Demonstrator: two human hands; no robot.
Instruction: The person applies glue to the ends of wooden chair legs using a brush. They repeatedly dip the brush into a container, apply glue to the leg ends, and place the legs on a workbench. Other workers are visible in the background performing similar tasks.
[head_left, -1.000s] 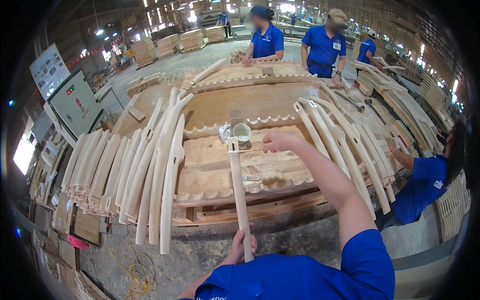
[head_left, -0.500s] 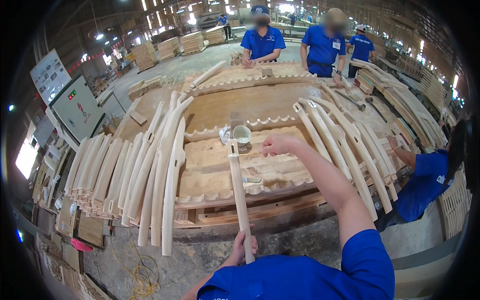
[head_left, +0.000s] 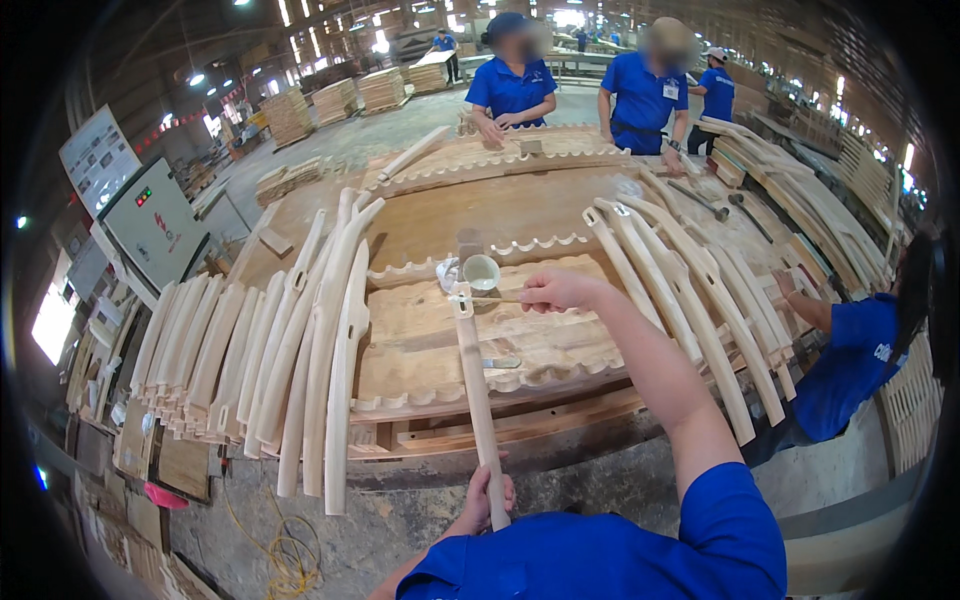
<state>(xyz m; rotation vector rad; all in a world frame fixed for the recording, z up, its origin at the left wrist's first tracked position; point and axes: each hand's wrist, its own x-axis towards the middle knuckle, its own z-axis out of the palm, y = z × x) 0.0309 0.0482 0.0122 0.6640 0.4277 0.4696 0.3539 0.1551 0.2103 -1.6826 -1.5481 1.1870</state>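
Note:
A long pale wooden chair-leg-like piece [head_left: 476,390] slants away from my body over the bench edge. My left hand [head_left: 482,495] is closed around its near end. At its far end is a slot with whitish stuff at its rim. My right hand [head_left: 560,291] pinches a thin stick [head_left: 507,299], whose tip is at that slotted end. Just beyond stands a small cup [head_left: 482,270] with pale contents, beside a crumpled white wad [head_left: 448,272]. A small flat-bladed tool [head_left: 501,363] lies on the bench, right of the piece.
Curved wooden pieces [head_left: 345,350] are stacked at the left; more [head_left: 690,270] lie at the right. Scalloped wooden strips [head_left: 520,380] cross the bench. Hammers [head_left: 705,203] lie far right. Two co-workers stand opposite, another at the right. A yellow hose [head_left: 290,555] lies on the floor.
My right hand has shifted slightly, bringing the stick's tip to the slotted end. My left hand keeps its hold. The co-worker opposite, at left, has straightened and moved their hands.

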